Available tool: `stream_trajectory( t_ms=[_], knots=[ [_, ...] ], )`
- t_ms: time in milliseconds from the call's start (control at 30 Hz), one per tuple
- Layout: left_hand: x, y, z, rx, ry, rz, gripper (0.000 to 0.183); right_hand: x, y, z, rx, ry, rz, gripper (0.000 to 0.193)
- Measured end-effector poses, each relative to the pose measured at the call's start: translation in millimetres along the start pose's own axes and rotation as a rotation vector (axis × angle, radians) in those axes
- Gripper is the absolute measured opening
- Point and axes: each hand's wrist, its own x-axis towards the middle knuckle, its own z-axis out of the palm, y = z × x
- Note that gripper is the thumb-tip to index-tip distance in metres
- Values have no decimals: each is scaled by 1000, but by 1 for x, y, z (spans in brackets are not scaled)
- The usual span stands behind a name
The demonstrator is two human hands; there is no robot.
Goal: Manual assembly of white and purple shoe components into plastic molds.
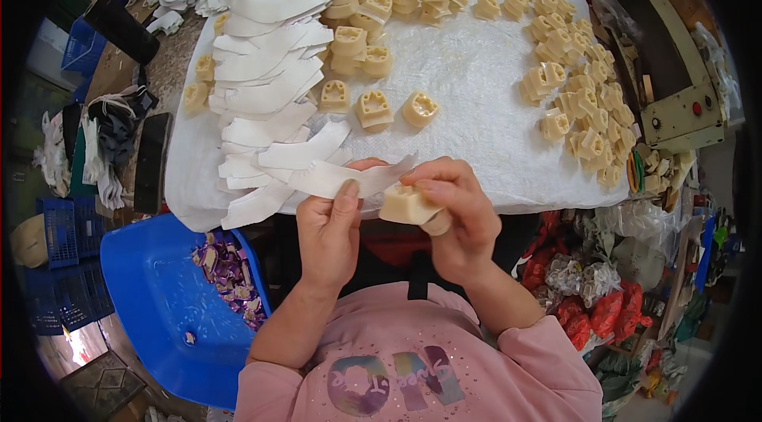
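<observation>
Held strip: a white strip [373, 181] above the near edge of the table, long axis running left to right, bowed, its tapered right end curving up and away from the person.
Left hand [327, 223]: thumb on top, gripping the strip near its middle.
Held piece: a cream molded piece [403, 206] just right of and nearer than the strip, long axis roughly left to right, its broad end pointing left.
Right hand [467, 211]: fingers closed on the cream molded piece, covering its right part; contact with the strip's tip cannot be told.
Table cover [492, 96]: white sheeting beneath the work.
Strip pile [270, 65]: overlapping white strips at left, nearest ones close by the left hand.
Loose pieces: a middle cluster [381, 5] beyond the hands and a right-hand heap [583, 96], with open sheeting between.
Left margin: dark phone [152, 161] and black cylinder [121, 26].
Blue tub [151, 295]: below left, purple-and-pale scraps [228, 275] along its right side.
Lower right: red bags [629, 311] beside clear plastic.
</observation>
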Motion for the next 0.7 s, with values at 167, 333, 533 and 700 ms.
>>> stream_trajectory(
  t_ms=[167, 333, 533, 700],
  knots=[
    [-16, 10, -1, -45, -92, 26, 35, 4, 6, 17, -157, 60, -231, 45],
    [-18, 17, 0, -103, -159, 20, 39, 3, 7, 22, -180, 63, -319, 48],
    [-22, 19, 2, 0, -135, -28, 44, 2, 8, 19, -185, 61, -305, 45],
    [-26, 17, 5, -1, -86, -25, 44, 1, 8, 17, -255, 16, -276, 44]
  ],
)
